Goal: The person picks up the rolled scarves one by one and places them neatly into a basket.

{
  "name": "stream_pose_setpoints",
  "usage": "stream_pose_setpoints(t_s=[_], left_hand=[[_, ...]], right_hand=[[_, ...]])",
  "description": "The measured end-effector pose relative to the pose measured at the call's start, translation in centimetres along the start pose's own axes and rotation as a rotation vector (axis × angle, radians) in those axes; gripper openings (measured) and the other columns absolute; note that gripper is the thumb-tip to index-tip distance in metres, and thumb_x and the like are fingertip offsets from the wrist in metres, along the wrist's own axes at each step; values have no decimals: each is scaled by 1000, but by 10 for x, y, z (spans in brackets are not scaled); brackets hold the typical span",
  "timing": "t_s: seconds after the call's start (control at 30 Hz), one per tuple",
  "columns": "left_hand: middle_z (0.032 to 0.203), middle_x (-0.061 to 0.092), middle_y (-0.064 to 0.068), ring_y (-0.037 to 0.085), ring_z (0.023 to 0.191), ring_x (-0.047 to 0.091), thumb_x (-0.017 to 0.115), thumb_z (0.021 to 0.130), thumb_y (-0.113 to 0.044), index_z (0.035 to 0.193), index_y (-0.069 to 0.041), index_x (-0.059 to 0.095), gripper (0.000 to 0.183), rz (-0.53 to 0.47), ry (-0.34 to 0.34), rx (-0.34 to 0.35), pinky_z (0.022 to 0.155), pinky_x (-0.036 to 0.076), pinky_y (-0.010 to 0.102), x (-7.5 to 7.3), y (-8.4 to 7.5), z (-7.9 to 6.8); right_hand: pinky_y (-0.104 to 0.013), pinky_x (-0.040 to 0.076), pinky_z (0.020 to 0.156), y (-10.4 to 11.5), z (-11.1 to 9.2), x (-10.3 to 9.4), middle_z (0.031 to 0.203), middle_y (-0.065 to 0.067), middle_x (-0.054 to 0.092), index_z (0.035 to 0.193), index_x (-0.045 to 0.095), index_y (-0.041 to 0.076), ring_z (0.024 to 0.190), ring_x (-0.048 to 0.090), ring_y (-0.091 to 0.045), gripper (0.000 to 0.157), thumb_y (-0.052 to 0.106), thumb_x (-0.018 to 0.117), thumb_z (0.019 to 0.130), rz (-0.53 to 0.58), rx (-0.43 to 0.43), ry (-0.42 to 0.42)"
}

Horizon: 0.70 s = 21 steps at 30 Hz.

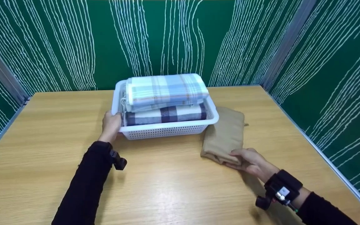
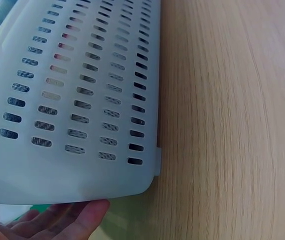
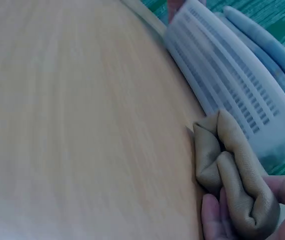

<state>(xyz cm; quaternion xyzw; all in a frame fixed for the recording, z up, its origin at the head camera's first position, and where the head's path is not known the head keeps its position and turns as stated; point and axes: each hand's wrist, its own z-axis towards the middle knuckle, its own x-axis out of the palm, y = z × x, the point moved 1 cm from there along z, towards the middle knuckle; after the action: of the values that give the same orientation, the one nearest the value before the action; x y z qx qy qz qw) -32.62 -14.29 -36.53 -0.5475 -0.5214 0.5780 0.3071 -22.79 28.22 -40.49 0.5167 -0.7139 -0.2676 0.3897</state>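
A white perforated plastic basket (image 1: 164,132) stands toward the back of the table, tilted slightly. Inside it lie a folded blue-and-white plaid cloth (image 1: 167,90) on top and a dark-and-white checked cloth (image 1: 167,115) beneath. My left hand (image 1: 111,123) grips the basket's left end at the rim; in the left wrist view its fingers (image 2: 90,217) curl under the end wall. A folded tan cloth (image 1: 227,134) lies right of the basket, its far end close against the basket's corner. My right hand (image 1: 252,161) pinches the near end of this cloth, thumb above and fingers below.
The wooden table (image 1: 167,181) extends around the basket. Green panels with white wavy lines (image 1: 180,37) enclose its back and sides, joined by grey metal posts (image 1: 287,40). A wrist camera (image 1: 119,161) hangs under the left forearm, another (image 1: 264,201) under the right.
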Motion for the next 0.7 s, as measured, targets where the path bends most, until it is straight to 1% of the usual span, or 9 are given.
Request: stream_pose_setpoints(t_s=[0.07,0.17,0.27,0.37,0.47,0.53,0.63,0.7], left_hand=[[128,49,22,29,115,45,33,101,-16,137,6,38,43,2,1,2,99,37,39,0,0,0],[124,49,22,28,112,46,33,101,-17,136,6,39,42,2,7,14,96,38,38,0,0,-1],[117,50,19,26,108,46,33,101,-17,133,6,42,40,-4,16,27,91,39,34,-1,1,-1],[114,49,17,25,106,46,32,101,-17,132,6,42,39,-14,26,29,88,39,32,-1,3,0],[115,49,17,25,106,46,32,101,-17,133,6,41,40,-15,24,19,88,40,33,-1,4,-1],[116,49,18,26,106,47,33,101,-17,133,6,41,41,-12,18,15,89,40,34,0,3,-1],[118,49,19,27,107,47,34,101,-18,134,5,41,40,-15,12,2,91,41,36,0,3,0],[119,49,20,28,109,47,33,101,-18,134,5,40,41,-15,13,0,92,42,37,0,2,1]], right_hand=[[-49,48,90,-7,-5,4,95,-15,57,110,40,-4,86,64,-27,31,-9,59,85,26,10,17],[-52,47,90,-17,-13,10,96,-12,58,108,40,0,88,63,-28,29,-5,58,86,48,42,45],[-55,47,90,-27,-21,19,103,-14,53,108,39,2,90,62,-30,28,0,57,87,50,72,69],[-56,46,90,-38,-27,28,110,-17,48,114,36,2,94,60,-32,33,4,57,89,35,92,120],[-56,45,91,-50,-32,38,112,-18,51,117,36,1,97,60,-32,36,7,58,89,19,107,185],[-56,45,92,-57,-36,45,111,-17,54,116,39,1,98,60,-32,34,8,59,90,8,116,235],[-56,45,92,-66,-42,59,111,-15,58,112,45,1,100,61,-33,28,10,60,91,3,132,278],[-56,45,92,-72,-45,69,112,-15,58,112,45,2,102,60,-34,27,12,60,91,14,142,289]])
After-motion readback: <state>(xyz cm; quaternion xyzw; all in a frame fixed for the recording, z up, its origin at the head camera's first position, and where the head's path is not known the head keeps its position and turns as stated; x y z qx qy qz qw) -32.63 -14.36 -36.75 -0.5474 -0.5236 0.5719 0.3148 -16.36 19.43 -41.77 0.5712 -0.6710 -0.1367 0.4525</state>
